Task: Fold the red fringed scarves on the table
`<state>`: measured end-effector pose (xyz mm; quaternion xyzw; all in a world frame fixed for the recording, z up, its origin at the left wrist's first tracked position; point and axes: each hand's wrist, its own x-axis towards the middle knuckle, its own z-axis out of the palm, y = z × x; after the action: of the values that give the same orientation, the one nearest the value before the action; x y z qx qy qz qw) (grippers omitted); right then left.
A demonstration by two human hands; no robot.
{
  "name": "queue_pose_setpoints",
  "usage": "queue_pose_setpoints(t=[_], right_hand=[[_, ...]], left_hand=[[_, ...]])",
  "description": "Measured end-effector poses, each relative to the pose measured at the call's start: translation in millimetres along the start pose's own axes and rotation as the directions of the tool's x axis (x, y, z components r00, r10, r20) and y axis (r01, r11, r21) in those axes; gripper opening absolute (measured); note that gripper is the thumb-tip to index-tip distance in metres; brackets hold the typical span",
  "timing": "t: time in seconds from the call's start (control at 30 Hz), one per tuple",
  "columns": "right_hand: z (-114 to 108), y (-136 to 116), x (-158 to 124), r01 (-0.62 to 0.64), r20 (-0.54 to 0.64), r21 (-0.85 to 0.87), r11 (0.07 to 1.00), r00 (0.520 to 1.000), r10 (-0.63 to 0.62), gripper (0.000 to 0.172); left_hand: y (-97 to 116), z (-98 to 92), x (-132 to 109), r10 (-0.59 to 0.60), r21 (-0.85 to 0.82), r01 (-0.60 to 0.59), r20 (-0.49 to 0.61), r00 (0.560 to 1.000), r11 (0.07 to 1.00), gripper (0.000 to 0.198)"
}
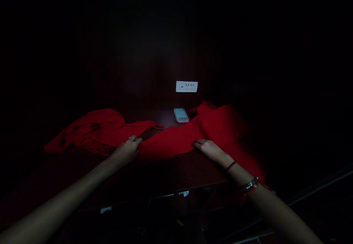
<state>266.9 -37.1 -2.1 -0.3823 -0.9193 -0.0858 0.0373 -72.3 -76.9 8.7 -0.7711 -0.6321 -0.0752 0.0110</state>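
A red cloth (171, 139) stretches between my two hands over a dark wooden table. My left hand (129, 148), with a ring on one finger, is closed on the cloth's left end. Farther right, my right hand (209, 149) pinches its near edge; that wrist has a dark band and bangles. The cloth widens into a loose heap beyond my right hand and hangs down at the right. Another bunched red cloth (96, 126) with fringes lies to the left, beyond my left hand.
A phone-like object (181, 115), pixelated, lies near the back of the table (193, 168). Above it, a white socket panel (186, 86) is set in the dark wall. Small pale scraps show below the table's front edge. Much of the surroundings is too dark to make out.
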Motion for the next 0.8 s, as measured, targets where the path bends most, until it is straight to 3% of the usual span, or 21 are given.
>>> queue_pose_setpoints(t=[0.17, 0.27, 0.37, 0.47, 0.67, 0.73, 0.8], right_hand=[[-4, 5, 0, 0.006, -0.1, 0.019, 1.0, 0.995, -0.004, 0.028], [-4, 7, 0, 0.036, -0.128, 0.062, 0.997, 0.991, -0.028, 0.028], [-1, 7, 0, 0.084, -0.1, 0.069, 0.994, 0.992, -0.077, 0.026], [3, 6, 0, 0.085, -0.088, 0.06, 0.995, 0.993, -0.079, 0.027], [4, 7, -1, 0.086, -0.132, 0.036, 0.996, 0.988, -0.081, 0.027], [0, 5, -2, 0.079, -0.183, 0.04, 0.996, 0.981, -0.071, 0.027], [-4, 1, -3, 0.081, -0.223, 0.047, 0.996, 0.972, -0.068, 0.026]], left_hand=[[-31, -29.9, 28, -0.2, -0.294, 0.203, 0.042, 0.979, 0.934, 0.026], [-24, -34.6, 31, -0.228, -0.375, 0.234, 0.062, 0.972, 0.897, 0.036], [-2, -19.9, 25, -0.133, -0.186, 0.14, 0.047, 0.99, 0.973, 0.053], [3, -6.1, 26, -0.135, 0.031, 0.135, -0.006, 0.991, 0.99, 0.047], [-37, -18.9, 47, -0.237, 0.004, 0.238, -0.067, 0.969, 0.971, 0.043], [-31, -21.7, 45, -0.208, 0.104, 0.227, -0.164, 0.964, 0.968, 0.047], [-12, -16.6, 37, -0.098, 0.18, 0.145, -0.246, 0.964, 0.973, 0.047]])
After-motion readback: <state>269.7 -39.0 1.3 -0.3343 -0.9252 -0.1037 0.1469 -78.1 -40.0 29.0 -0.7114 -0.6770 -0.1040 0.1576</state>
